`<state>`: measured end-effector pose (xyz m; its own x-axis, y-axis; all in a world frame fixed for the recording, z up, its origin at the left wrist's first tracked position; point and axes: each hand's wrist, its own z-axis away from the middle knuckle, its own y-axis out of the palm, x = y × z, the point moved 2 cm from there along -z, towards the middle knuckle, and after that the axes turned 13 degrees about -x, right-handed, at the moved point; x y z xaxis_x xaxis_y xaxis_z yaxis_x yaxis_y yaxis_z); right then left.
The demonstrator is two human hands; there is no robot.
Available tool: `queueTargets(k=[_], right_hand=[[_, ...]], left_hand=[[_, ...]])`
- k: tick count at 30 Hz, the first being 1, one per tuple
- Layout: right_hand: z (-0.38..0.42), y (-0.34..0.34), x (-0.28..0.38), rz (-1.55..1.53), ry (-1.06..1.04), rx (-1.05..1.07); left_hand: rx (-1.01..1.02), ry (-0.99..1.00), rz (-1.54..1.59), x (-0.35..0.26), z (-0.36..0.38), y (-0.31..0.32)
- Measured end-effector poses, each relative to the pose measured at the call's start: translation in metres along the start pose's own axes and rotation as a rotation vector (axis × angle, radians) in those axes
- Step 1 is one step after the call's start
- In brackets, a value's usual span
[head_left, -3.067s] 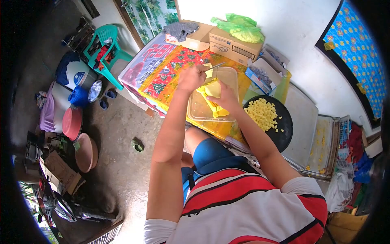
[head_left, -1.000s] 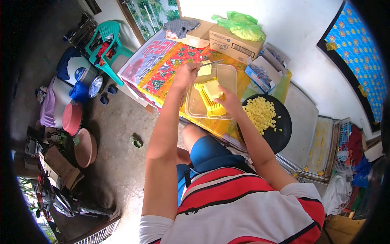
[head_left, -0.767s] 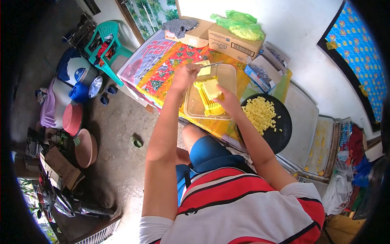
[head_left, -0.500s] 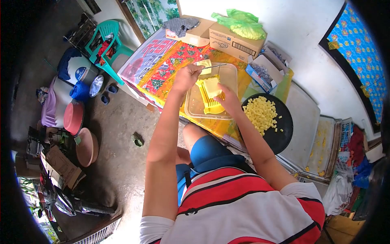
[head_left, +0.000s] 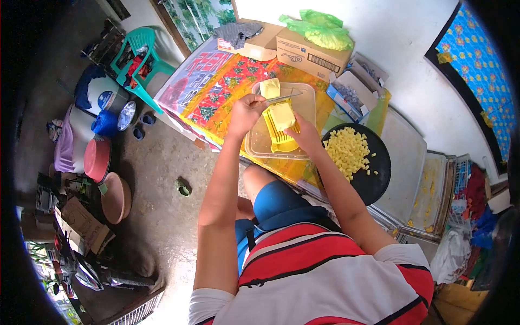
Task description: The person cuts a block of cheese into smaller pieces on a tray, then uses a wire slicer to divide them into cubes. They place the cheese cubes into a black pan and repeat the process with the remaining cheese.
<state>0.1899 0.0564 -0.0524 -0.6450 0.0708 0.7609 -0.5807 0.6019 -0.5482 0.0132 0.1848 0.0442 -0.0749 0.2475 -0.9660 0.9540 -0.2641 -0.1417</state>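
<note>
My left hand (head_left: 247, 114) is closed around the handle of a thin knife (head_left: 285, 97). Its blade points right, at the far edge of a pale yellow block (head_left: 282, 116); whether it touches is hard to tell. With thumb and fingers, my right hand (head_left: 304, 135) grips that block by its near right side. Beneath the block is a yellow slotted slicer (head_left: 281, 142), inside a clear plastic tub (head_left: 307, 103). A second pale yellow block (head_left: 270, 87) lies at the tub's far side. Many small yellow cubes (head_left: 346, 151) fill a round black pan (head_left: 379, 179) right of my right forearm.
Cardboard boxes (head_left: 303, 54) with a green plastic bag (head_left: 319, 30) stand at the back of the cloth-covered table (head_left: 216, 103). An opened blue-white box (head_left: 349, 97) sits at the right. Metal trays (head_left: 403, 162) lie beyond the pan. A green chair (head_left: 142, 81) stands left.
My left hand has come slightly lower, bringing the knife blade down toward the far edge of the held block. My right hand keeps its grip on the block.
</note>
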Motion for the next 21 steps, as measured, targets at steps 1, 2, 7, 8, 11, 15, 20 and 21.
queueTargets(k=[1,2,7,8,11,15,20,21], right_hand=[[0.0,0.0,0.0,0.003,0.005,0.006],[0.0,0.0,0.0,-0.006,0.009,0.01],[0.0,-0.005,0.007,-0.09,0.031,0.032],[0.0,-0.005,0.005,-0.085,0.018,0.024],[0.0,-0.002,0.0,-0.077,-0.009,0.012],[0.0,-0.002,0.0,-0.072,0.004,0.027],[0.002,-0.001,-0.002,-0.084,0.0,0.0],[0.002,0.0,-0.003,-0.09,0.009,0.007]], left_hand=[[-0.008,0.013,-0.006,0.001,0.002,0.0],[-0.017,0.027,-0.012,0.002,0.003,0.0],[-0.01,0.052,-0.008,0.015,0.008,0.001],[-0.011,0.059,0.005,0.018,0.009,0.002],[-0.015,0.046,0.053,0.016,0.012,0.002],[-0.03,0.031,-0.005,0.012,0.018,0.001],[-0.068,0.107,0.031,0.017,0.03,0.003],[-0.073,0.112,0.043,0.017,0.031,0.003]])
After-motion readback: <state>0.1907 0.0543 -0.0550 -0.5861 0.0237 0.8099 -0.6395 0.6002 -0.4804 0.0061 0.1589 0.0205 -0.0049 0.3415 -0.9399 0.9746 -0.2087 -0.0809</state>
